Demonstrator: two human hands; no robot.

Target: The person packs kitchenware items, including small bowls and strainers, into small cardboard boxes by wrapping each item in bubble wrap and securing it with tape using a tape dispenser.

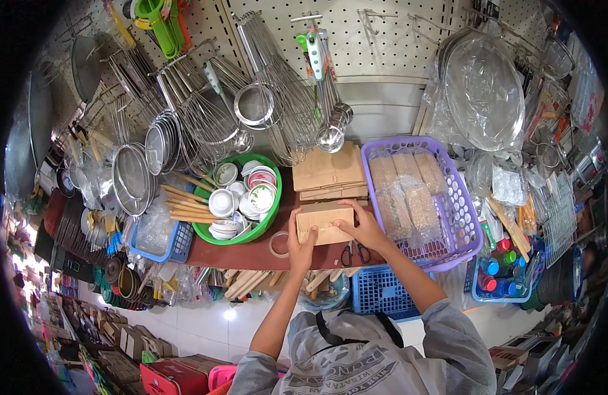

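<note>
Between my two hands is a small brown cardboard box [325,216], held above the front of the reddish-brown shelf [208,255]. My left hand [303,240] grips its left end, thumb on the near face. Its right end is in my right hand [364,228], the thumb pressing the near side. Flat cardboard pieces [327,168] lie stacked just behind the box. Black-handled scissors [354,255] rest below my right hand, and a tape roll [278,244] lies left of my left hand.
A green basin [270,226] of small bowls stands left; a purple basket [472,227] with bubble-wrapped packs stands right. Whisks [284,105] and ladles [330,137] hang above the shelf. A blue basket [383,293] sits below the shelf edge, near my right forearm.
</note>
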